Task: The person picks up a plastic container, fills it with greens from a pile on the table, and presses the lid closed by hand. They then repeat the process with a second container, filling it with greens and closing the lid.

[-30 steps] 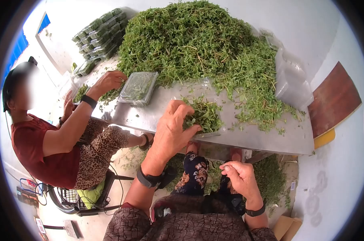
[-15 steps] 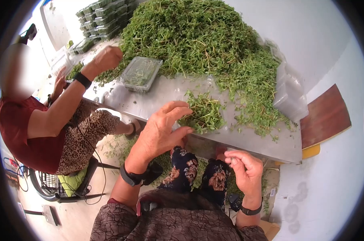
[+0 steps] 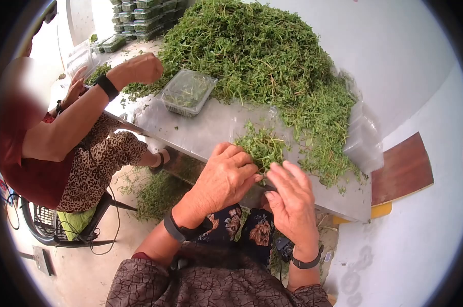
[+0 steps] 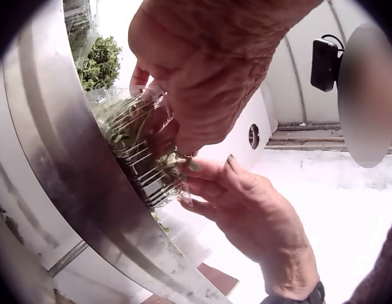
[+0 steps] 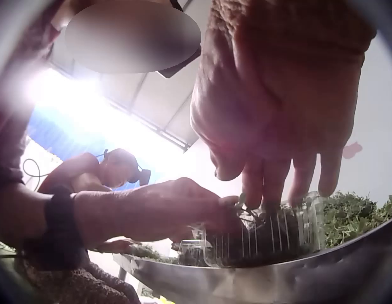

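Note:
Leafy greens (image 3: 262,146) fill a clear ribbed container (image 4: 129,136) at the table's front edge. My left hand (image 3: 226,176) has its fingers curled over the left side of the greens, thumb toward the near rim; in the right wrist view the left hand (image 5: 164,209) has a sprig by its fingertips. How its fingertips grip is partly hidden. My right hand (image 3: 292,204) is at the near right corner, fingers mostly extended. In the right wrist view the right hand (image 5: 278,88) reaches down to the container (image 5: 265,240) with spread fingers.
A large heap of greens (image 3: 252,56) covers the table's back. A closed clear box (image 3: 189,92) lies left of centre, stacked filled boxes (image 3: 144,18) behind it. Empty clear containers (image 3: 364,135) stand right. Another person's arm (image 3: 83,112) extends over the table from the left.
My right hand has risen from beside the lap to the container, its fingers extending. My left hand has moved right and closed in over the greens. The head view has shifted.

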The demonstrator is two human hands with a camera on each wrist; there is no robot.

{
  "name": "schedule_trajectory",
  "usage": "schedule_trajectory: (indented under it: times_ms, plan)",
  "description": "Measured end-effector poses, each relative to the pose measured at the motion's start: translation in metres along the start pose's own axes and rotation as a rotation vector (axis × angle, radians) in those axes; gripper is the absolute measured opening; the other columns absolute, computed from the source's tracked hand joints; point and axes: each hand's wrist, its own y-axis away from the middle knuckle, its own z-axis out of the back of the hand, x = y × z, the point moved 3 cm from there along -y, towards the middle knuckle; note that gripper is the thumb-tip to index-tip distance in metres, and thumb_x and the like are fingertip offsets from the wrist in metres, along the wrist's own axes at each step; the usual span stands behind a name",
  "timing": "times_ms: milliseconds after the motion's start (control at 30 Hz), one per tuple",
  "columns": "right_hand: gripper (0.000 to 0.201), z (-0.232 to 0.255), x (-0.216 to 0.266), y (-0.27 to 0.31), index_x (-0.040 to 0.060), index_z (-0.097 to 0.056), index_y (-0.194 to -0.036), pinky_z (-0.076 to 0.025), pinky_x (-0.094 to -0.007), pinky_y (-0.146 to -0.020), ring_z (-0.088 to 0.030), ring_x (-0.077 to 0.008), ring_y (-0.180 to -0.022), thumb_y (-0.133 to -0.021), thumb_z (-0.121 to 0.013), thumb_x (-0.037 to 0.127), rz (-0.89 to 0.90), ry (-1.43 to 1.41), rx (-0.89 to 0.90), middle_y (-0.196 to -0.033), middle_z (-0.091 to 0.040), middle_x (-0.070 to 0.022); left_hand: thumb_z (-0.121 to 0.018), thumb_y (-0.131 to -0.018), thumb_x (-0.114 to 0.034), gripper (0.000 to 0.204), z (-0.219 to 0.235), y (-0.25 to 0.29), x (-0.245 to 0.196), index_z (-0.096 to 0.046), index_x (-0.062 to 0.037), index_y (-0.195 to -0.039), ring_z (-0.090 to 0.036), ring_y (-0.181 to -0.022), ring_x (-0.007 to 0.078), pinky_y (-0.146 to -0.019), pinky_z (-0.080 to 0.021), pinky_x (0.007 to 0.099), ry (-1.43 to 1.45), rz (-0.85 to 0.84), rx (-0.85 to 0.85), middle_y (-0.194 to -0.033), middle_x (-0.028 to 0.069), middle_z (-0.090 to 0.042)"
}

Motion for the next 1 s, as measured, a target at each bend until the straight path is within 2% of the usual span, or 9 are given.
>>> schedule_trajectory:
  times_ms: [200,367,433,500,633,733,767,833,1000]
  plan:
    - [0.028,0.005,-0.008,-0.007,-0.0019,-0.063,-0.107,-0.037,-0.0473,-0.101,-0.054,-0.0345,-0.113,-0.081,-0.066,0.011,0.025,0.051,0.101,-0.115,-0.063,-0.0148,-0.073,-0.074,-0.016,0.018,0.003,0.002,0.001,-0.068,-0.0054,-0.087,-0.058,-0.090,0.0256,-0.085,-0.043,0.0398,0.050,-0.029,-0.076,-0.089,0.0055,-0.062]
    - [0.029,0.027,-0.020,-0.024,-0.0019,-0.063,-0.108,-0.040,-0.0438,-0.099,-0.056,-0.0330,-0.112,-0.083,-0.065,0.013,-0.040,0.028,-0.073,-0.114,-0.063,-0.0174,-0.073,-0.074,-0.017,0.024,0.020,0.003,0.008,-0.066,-0.0056,-0.095,-0.057,-0.092,0.0278,-0.083,-0.044,0.0405,0.084,0.016,-0.181,-0.095,0.0067,-0.061]
    - [0.031,0.029,-0.027,-0.037,-0.0027,-0.061,-0.112,-0.042,-0.0426,-0.096,-0.057,-0.0339,-0.109,-0.086,-0.063,0.013,-0.045,0.055,-0.057,-0.113,-0.062,-0.0199,-0.074,-0.074,-0.019,0.034,0.023,0.003,0.010,-0.063,-0.0062,-0.104,-0.056,-0.096,0.0302,-0.084,-0.044,0.0421,0.078,0.056,-0.207,-0.105,0.0098,-0.059]
    - [0.031,0.026,-0.040,-0.051,-0.0042,-0.059,-0.114,-0.045,-0.0405,-0.092,-0.059,-0.0359,-0.104,-0.090,-0.060,0.016,-0.175,-0.132,-0.013,-0.111,-0.062,-0.0217,-0.074,-0.074,-0.020,0.037,0.025,0.001,0.006,-0.062,-0.0061,-0.106,-0.056,-0.099,0.0310,-0.086,-0.043,0.0431,0.091,0.029,-0.191,-0.109,0.0112,-0.058]
    - [0.034,0.018,-0.048,-0.077,-0.0023,-0.058,-0.116,-0.047,-0.0394,-0.087,-0.060,-0.0370,-0.098,-0.093,-0.056,0.022,-0.355,-0.150,0.207,-0.106,-0.063,-0.0235,-0.075,-0.073,-0.022,0.041,0.011,0.002,0.002,-0.062,-0.0056,-0.108,-0.054,-0.108,0.0327,-0.092,-0.042,0.0452,0.122,-0.034,-0.070,-0.116,0.0135,-0.056]
    - [0.032,0.004,-0.052,-0.090,-0.0005,-0.060,-0.115,-0.046,-0.0393,-0.088,-0.060,-0.0369,-0.101,-0.093,-0.056,0.022,-0.377,-0.232,0.327,-0.104,-0.065,-0.0230,-0.074,-0.073,-0.020,0.039,-0.001,0.006,0.004,-0.063,-0.0048,-0.107,-0.054,-0.110,0.0310,-0.095,-0.041,0.0453,0.093,-0.035,-0.044,-0.115,0.0123,-0.058]
    - [0.032,-0.001,-0.054,-0.090,-0.0005,-0.060,-0.115,-0.046,-0.0393,-0.088,-0.060,-0.0369,-0.101,-0.093,-0.056,0.022,-0.375,-0.230,0.330,-0.104,-0.065,-0.0230,-0.074,-0.073,-0.019,0.038,-0.003,0.007,0.004,-0.063,-0.0045,-0.106,-0.054,-0.109,0.0303,-0.095,-0.041,0.0453,0.077,-0.040,-0.032,-0.114,0.0119,-0.058]
    - [0.029,-0.011,-0.052,-0.092,0.0001,-0.063,-0.111,-0.046,-0.0397,-0.091,-0.059,-0.0364,-0.105,-0.091,-0.057,0.019,-0.136,-0.237,0.280,-0.108,-0.065,-0.0199,-0.074,-0.072,-0.018,0.037,-0.003,0.007,0.005,-0.063,-0.0041,-0.105,-0.054,-0.109,0.0289,-0.095,-0.041,0.0454,0.089,-0.026,-0.045,-0.113,0.0113,-0.059]
    - [0.025,-0.021,-0.042,-0.085,0.0020,-0.065,-0.108,-0.040,-0.0441,-0.100,-0.055,-0.0342,-0.113,-0.086,-0.060,0.013,0.061,-0.145,0.311,-0.115,-0.064,-0.0141,-0.074,-0.072,-0.017,0.037,-0.005,0.008,0.007,-0.063,-0.0034,-0.104,-0.054,-0.109,0.0292,-0.096,-0.041,0.0453,0.136,-0.018,-0.050,-0.113,0.0119,-0.059]
